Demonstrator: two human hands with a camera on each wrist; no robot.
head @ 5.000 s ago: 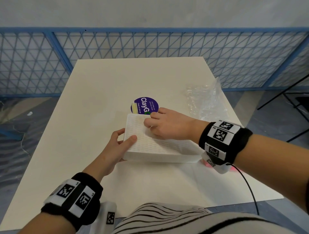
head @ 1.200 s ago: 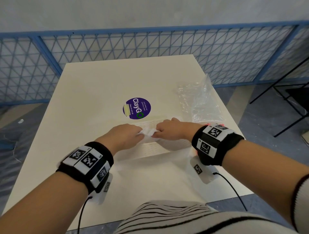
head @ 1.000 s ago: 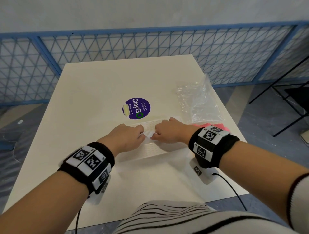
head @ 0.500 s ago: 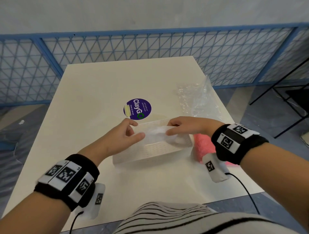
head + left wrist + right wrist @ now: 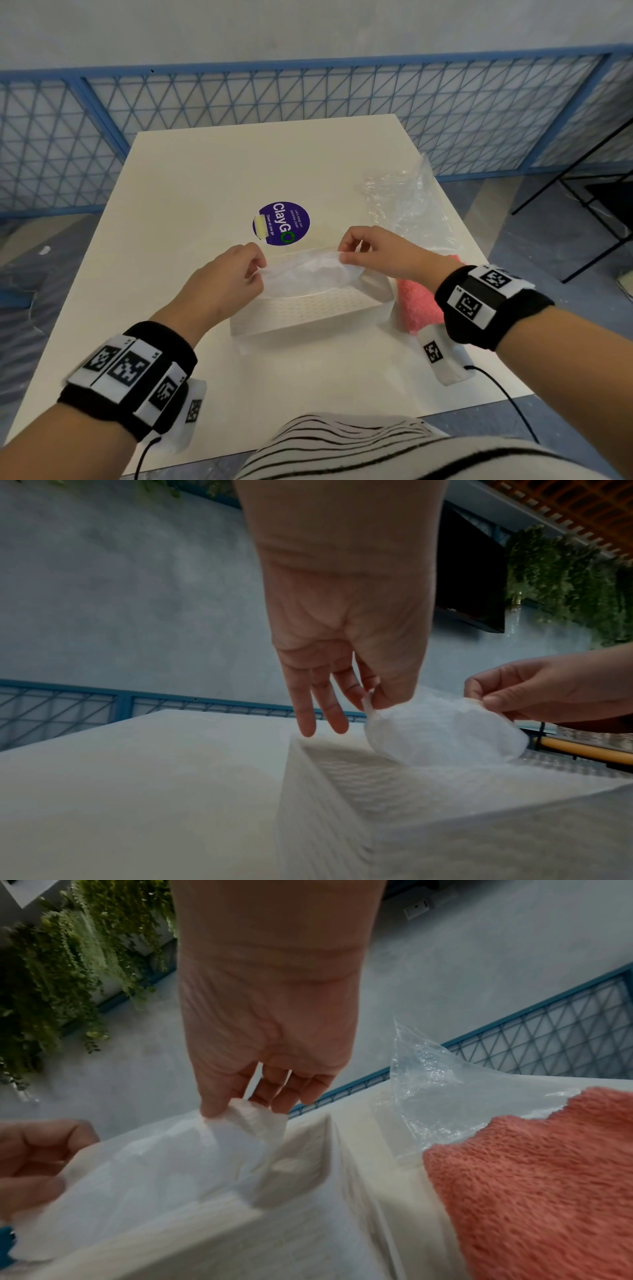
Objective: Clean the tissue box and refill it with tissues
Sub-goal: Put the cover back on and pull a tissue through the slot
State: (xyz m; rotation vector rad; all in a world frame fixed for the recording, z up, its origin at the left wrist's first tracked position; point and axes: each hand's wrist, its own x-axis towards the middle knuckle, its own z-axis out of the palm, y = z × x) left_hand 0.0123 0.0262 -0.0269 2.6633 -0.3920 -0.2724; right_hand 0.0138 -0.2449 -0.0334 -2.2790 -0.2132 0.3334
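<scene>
Both hands have drawn apart and risen since half a second ago, when they sat low and close over the box; the sheet between them is now stretched out wide. At the centre of the head frame, the left hand (image 5: 229,277) pinches one end of the tissue (image 5: 308,270) between thumb and forefinger, its other fingers hanging loose; the right hand (image 5: 373,253) pinches the opposite end the same way; the sheet sags in a soft curve just above the open tissue box (image 5: 308,305), which sits on the table (image 5: 171,205) slightly below the middle of the frame.

The tissue looks very light, limp and easily torn, so it probably wants gentle corner pinches like these and no sharp pull; the box appears stiff, textured and light, likely to slide if nudged, and is best held by its side walls.

Right of the box lies a pink cloth (image 5: 416,305), just beside it; above that, at the right of the frame, crumpled clear plastic wrap (image 5: 407,205) sits near the table's right edge; a round purple sticker (image 5: 281,223) lies flat just above the box. The left and upper parts of the table offer room; the right side is crowded and close to the edge, so moves there risk pushing things off.
</scene>
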